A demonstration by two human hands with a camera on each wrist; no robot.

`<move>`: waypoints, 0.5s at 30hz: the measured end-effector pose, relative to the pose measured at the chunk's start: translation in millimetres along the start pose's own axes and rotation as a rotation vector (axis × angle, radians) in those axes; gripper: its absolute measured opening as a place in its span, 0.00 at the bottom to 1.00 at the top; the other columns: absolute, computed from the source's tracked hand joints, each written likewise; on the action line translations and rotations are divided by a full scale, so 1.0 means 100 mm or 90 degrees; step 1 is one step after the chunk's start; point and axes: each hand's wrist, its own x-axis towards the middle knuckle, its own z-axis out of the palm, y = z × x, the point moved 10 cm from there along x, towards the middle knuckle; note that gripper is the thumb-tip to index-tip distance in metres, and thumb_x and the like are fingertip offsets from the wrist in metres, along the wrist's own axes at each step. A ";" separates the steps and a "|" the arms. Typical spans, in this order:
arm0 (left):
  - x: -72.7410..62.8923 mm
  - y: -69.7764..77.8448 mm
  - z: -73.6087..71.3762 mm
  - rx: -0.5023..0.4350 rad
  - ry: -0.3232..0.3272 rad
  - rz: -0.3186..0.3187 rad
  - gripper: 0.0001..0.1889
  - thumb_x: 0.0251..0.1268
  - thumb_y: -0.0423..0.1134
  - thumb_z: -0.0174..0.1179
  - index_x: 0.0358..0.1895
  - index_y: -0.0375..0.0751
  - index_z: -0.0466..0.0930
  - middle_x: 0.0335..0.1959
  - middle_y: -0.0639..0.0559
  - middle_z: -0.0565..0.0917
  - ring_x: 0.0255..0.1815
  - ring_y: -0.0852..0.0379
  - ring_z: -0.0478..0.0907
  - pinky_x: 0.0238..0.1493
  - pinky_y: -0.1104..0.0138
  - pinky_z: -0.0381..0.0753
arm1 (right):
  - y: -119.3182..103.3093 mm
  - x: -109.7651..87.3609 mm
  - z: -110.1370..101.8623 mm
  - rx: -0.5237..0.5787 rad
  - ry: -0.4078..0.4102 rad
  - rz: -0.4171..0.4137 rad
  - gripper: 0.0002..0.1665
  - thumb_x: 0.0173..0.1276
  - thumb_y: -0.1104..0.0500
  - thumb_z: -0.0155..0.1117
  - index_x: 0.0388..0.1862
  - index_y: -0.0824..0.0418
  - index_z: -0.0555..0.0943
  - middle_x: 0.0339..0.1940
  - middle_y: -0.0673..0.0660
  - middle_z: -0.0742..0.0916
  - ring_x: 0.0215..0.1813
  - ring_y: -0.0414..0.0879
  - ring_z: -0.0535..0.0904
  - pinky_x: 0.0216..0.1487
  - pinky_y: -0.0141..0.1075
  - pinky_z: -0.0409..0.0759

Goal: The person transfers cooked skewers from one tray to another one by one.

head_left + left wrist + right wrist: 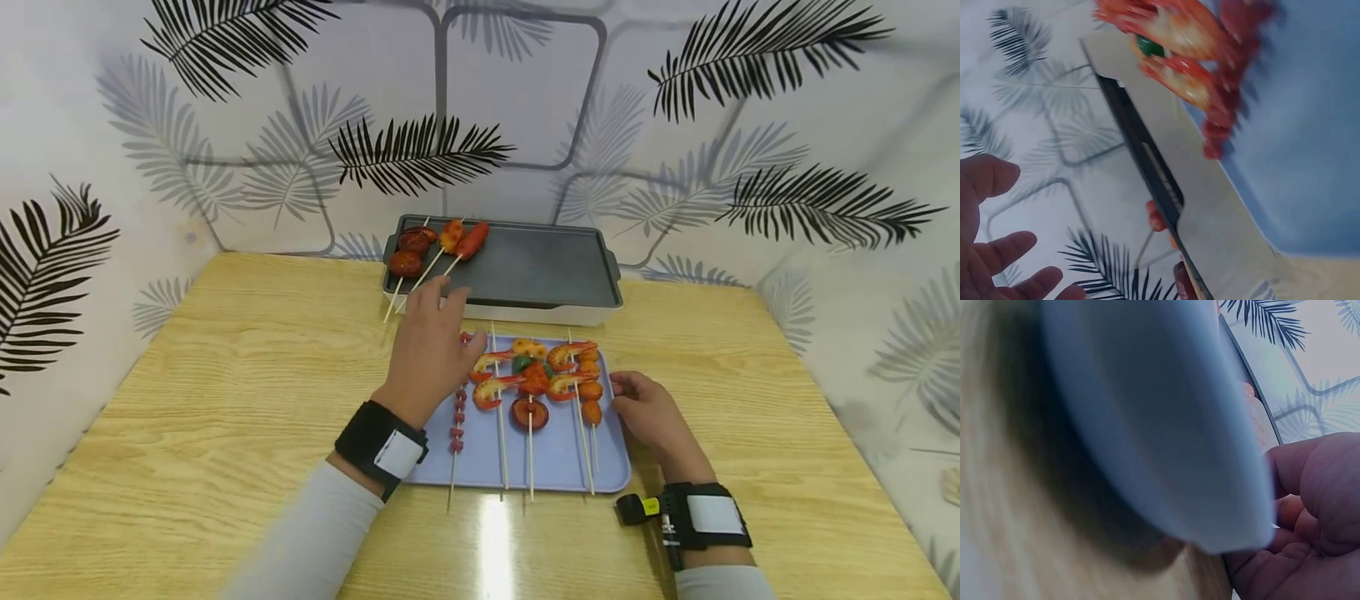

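My left hand (427, 358) hovers over the left back of the blue tray (555, 458), its fingers loosely spread near the grill's front edge and holding nothing. Just beyond the fingertips, the sticks of several skewers jut over the edge of the dark grill plate (540, 258). On that plate lie a red pepper-like piece (473, 241), an orange piece (452, 236) and dark red round pieces (406, 264). At the tray's right rim, my right hand (656, 417) grips the edge between thumb and fingers. The tray carries shrimp skewers (498, 390) and a skewer of small red pieces (457, 432).
Also on the tray are a mixed skewer with a dark round slice (530, 414) and a skewer of orange balls (591, 412). The wooden table (225, 400) meets a leaf-patterned curtain (525, 108) behind the grill. Several stick ends overhang the tray's front rim.
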 end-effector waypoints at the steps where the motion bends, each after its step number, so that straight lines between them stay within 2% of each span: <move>1: 0.05 -0.04 0.03 0.020 -0.006 -0.005 0.25 0.62 0.40 0.66 0.60 0.31 0.77 0.64 0.32 0.70 0.65 0.35 0.66 0.57 0.49 0.76 | 0.00 0.00 0.00 0.000 0.001 0.000 0.27 0.71 0.65 0.51 0.68 0.70 0.69 0.59 0.67 0.77 0.56 0.57 0.73 0.56 0.48 0.74; 4: 0.19 -0.17 0.12 0.053 -0.040 -0.029 0.26 0.63 0.41 0.65 0.62 0.32 0.76 0.64 0.33 0.69 0.64 0.35 0.67 0.58 0.50 0.75 | 0.01 0.00 -0.01 -0.003 0.004 0.003 0.27 0.71 0.65 0.51 0.68 0.69 0.69 0.59 0.67 0.77 0.56 0.58 0.73 0.58 0.49 0.74; 8: 0.33 -0.34 0.27 0.021 -0.082 -0.055 0.25 0.67 0.40 0.63 0.64 0.33 0.74 0.61 0.35 0.71 0.59 0.39 0.69 0.55 0.53 0.77 | 0.01 0.00 -0.02 -0.004 0.008 0.004 0.27 0.71 0.65 0.52 0.68 0.69 0.70 0.58 0.67 0.77 0.56 0.58 0.73 0.57 0.48 0.74; 12: 0.43 -0.45 0.41 -0.012 -0.106 -0.055 0.26 0.68 0.39 0.60 0.67 0.36 0.72 0.62 0.36 0.70 0.58 0.41 0.69 0.52 0.53 0.77 | 0.01 0.01 -0.01 -0.003 0.007 0.002 0.26 0.71 0.65 0.52 0.68 0.69 0.70 0.58 0.67 0.77 0.56 0.58 0.73 0.56 0.48 0.74; 15: 0.50 -0.50 0.47 0.004 -0.112 -0.047 0.28 0.67 0.38 0.60 0.70 0.36 0.70 0.63 0.36 0.70 0.59 0.39 0.68 0.53 0.52 0.76 | 0.02 0.01 -0.01 -0.004 0.006 0.004 0.26 0.72 0.65 0.51 0.68 0.69 0.69 0.58 0.67 0.77 0.56 0.58 0.73 0.57 0.48 0.74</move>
